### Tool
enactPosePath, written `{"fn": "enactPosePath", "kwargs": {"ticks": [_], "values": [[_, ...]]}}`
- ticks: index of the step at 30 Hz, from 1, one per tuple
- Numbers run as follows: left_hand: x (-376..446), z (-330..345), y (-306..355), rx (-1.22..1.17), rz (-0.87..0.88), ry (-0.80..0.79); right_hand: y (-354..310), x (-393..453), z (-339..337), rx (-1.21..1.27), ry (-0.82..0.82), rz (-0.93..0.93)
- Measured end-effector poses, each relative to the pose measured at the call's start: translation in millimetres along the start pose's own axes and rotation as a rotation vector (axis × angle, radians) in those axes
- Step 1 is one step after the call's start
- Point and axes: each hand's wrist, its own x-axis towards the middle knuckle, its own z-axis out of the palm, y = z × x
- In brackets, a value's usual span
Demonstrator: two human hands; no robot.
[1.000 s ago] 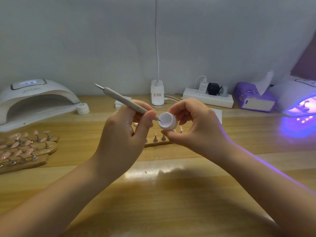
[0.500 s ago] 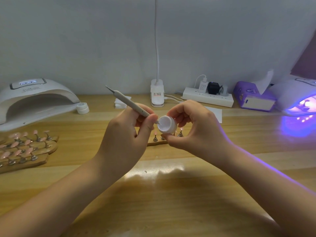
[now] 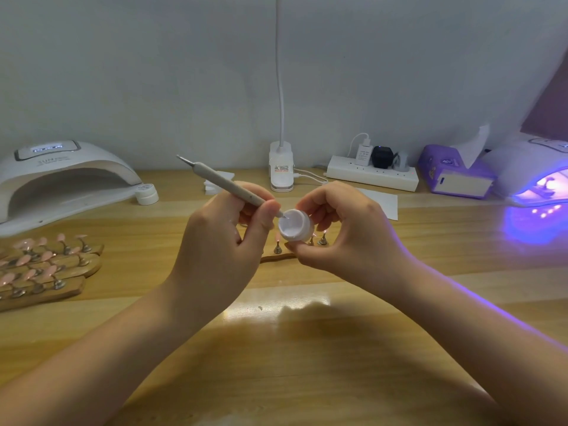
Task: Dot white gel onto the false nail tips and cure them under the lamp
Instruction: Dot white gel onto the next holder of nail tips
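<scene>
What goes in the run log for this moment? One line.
step: loading gel | left hand: holds dotting pen, tip in gel pot | right hand: holds pot | nail tips: undotted

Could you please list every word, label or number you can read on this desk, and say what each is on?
"SUN", then blurred: front of the white domed curing lamp at left.
Its lit top display: unreadable.
Red-and-white sticker on the white clip-on desk lamp base: too small.
Print on the white plug-in charger: too small.
Lid of the small white jar: blurred.
</scene>
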Motion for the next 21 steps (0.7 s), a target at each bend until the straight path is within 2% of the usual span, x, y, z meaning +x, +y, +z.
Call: {"fn": "enactPosePath", "kwargs": {"ticks": [7,15,21], "values": [[2.8,-2.7,5.4,-0.107,-0.048,0.065,-1.4,-0.2,0.6,0.015,-0.009,0.014],[4.8,-2.6,1.8,-0.196,-0.328,0.079,-4.3,-0.7,0.5,0.04,0.003,0.011],[6.2,-0.6,-4.9,-0.288,-0.448,0.081,-5.9,-0.8,0.2,0.047,0.033,-0.001]]}}
